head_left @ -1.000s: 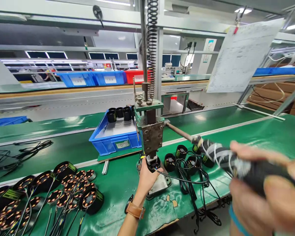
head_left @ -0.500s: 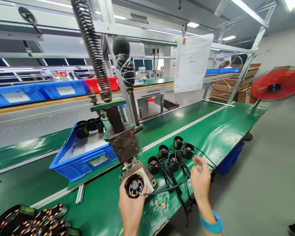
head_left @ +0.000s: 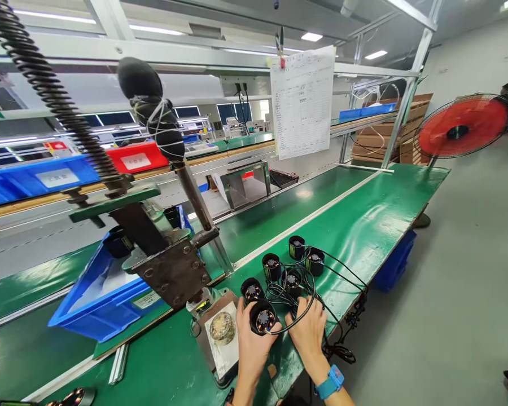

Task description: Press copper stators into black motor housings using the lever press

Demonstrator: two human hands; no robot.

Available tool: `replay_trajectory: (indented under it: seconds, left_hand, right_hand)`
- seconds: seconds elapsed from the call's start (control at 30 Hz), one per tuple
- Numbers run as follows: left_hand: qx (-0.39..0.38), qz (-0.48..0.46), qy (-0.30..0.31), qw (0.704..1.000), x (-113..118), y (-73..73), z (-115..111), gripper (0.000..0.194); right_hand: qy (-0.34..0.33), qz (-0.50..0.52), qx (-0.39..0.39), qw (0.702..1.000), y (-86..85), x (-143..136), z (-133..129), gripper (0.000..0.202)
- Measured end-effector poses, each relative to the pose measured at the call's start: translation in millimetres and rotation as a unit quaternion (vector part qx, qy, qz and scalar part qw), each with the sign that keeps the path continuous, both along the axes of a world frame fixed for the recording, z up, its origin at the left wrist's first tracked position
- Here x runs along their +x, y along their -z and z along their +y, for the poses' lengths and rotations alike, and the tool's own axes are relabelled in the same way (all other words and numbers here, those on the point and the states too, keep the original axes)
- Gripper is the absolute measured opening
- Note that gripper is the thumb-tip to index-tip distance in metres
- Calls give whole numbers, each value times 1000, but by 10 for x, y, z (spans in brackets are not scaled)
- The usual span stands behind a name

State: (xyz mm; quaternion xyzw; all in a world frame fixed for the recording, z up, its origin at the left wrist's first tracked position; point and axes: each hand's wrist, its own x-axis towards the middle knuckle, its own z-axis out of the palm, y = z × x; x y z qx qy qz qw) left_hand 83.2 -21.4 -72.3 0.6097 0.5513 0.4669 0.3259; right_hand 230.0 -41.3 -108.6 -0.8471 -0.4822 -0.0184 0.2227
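My left hand (head_left: 254, 344) is closed around a black cylindrical motor housing (head_left: 258, 311), its open end showing a stator with copper windings. A black cable (head_left: 296, 322) leads out of this housing and loops over to the right. My right hand (head_left: 309, 332), with a blue wristband, is curled down on the black cables (head_left: 279, 290) beside the grouped housings; its fingertips are partly hidden. Several like housings (head_left: 272, 266) stand on the green bench just beyond both hands. To the left is a hand press (head_left: 169, 270) with a round metal seat (head_left: 222, 328) on its base plate, nothing on it.
Behind the press is a blue bin (head_left: 105, 310) with black housings in it. More copper-wound parts (head_left: 78, 396) lie at the bottom left. Cables hang over the bench's right edge. A red fan (head_left: 461, 129) stands at the far right; a paper sheet (head_left: 302, 101) hangs ahead.
My left hand has lifted the motor housing off the press seat and carried it right, beside the others. My right hand has come down and left onto the cables. The view has shifted right.
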Motion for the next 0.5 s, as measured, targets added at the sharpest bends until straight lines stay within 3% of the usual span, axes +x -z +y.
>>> replay_trajectory:
  seconds: [0.27, 0.5]
  left_hand:
    - [-22, 10, 18, 1000, 126, 405, 179, 67]
    - [-14, -13, 38, 999, 391, 413, 376, 65]
  right_hand:
    - [23, -55, 2, 998, 126, 457, 151, 72]
    - [-64, -38, -45, 996, -22, 988, 277, 84]
